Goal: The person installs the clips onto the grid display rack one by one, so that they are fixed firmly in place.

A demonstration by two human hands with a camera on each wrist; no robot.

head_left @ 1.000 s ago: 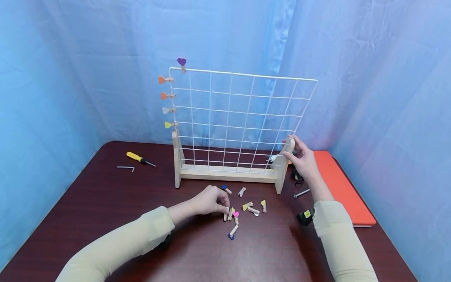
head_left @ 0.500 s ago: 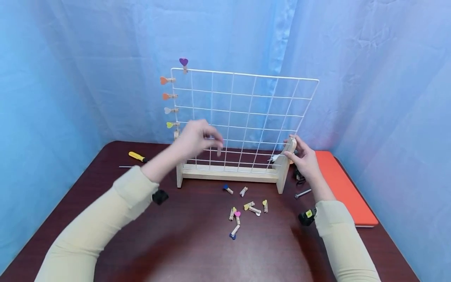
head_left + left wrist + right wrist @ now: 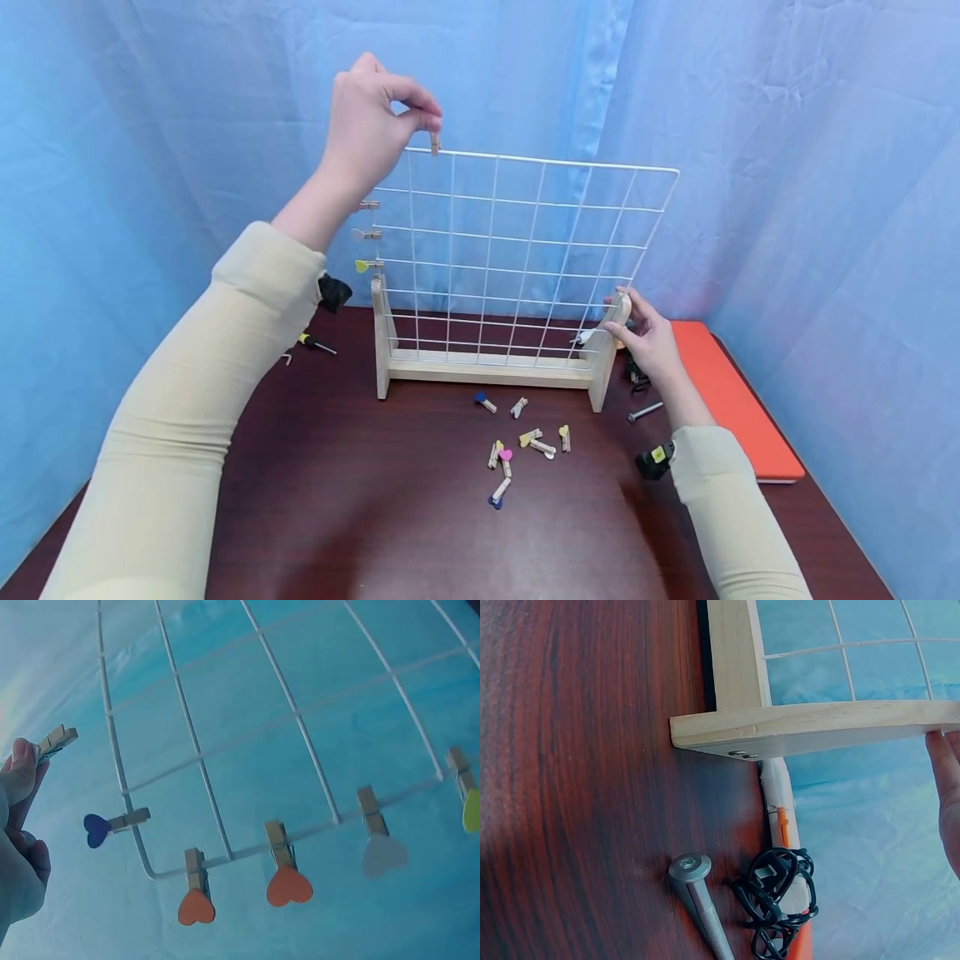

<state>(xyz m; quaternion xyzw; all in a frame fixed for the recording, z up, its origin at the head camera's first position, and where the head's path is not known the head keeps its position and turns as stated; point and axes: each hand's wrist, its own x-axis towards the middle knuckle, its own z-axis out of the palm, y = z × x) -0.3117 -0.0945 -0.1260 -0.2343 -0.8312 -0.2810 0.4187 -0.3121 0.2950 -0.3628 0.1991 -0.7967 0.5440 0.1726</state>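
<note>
- The left hand [image 3: 369,125] pinches a small natural-wood clothespin [image 3: 435,143] between thumb and fingers, just beside the top wire of the white metal-wire grid [image 3: 495,156]; the left wrist view shows a gap between them.
- The right hand [image 3: 651,337] grasps the right upright of the pale wooden stand [image 3: 487,377], thumb in front.
- A purple heart clip [image 3: 115,823] bites the grid's top wire; two orange heart clips [image 3: 287,879], a white heart clip [image 3: 381,840] and a yellow heart clip [image 3: 469,804] line its left edge.
- Loose heart clips [image 3: 506,463] lie on the dark-brown bench [image 3: 420,525].
</note>
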